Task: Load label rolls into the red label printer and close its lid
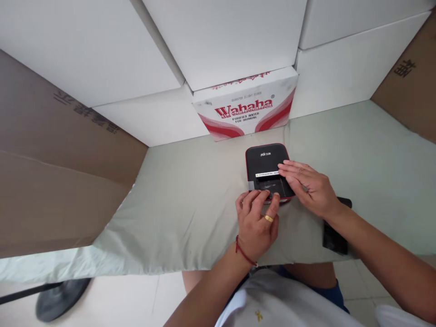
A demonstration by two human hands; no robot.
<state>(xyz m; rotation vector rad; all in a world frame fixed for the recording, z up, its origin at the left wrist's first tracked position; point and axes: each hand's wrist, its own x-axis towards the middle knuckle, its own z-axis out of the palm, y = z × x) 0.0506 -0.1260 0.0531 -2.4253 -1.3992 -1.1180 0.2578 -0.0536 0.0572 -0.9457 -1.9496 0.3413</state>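
A black portable label printer (267, 161) with a red rim lies flat on the cloth-covered table. A white strip with small print runs across its top, just above a dark slot. My left hand (257, 220), with a ring and a red cord bracelet, curls its fingers over the printer's front edge; what lies under the fingertips is hidden. Along the right edge, my right hand (311, 186) rests with fingers stretched out, their tips touching the top near the strip.
Behind the printer stands a white and red Wahaha water carton (245, 111), in front of stacked white boxes (235, 41). Brown cardboard (64, 168) walls the left side, and more cardboard (407, 81) the right. A black phone-like object (335, 238) lies under my right forearm.
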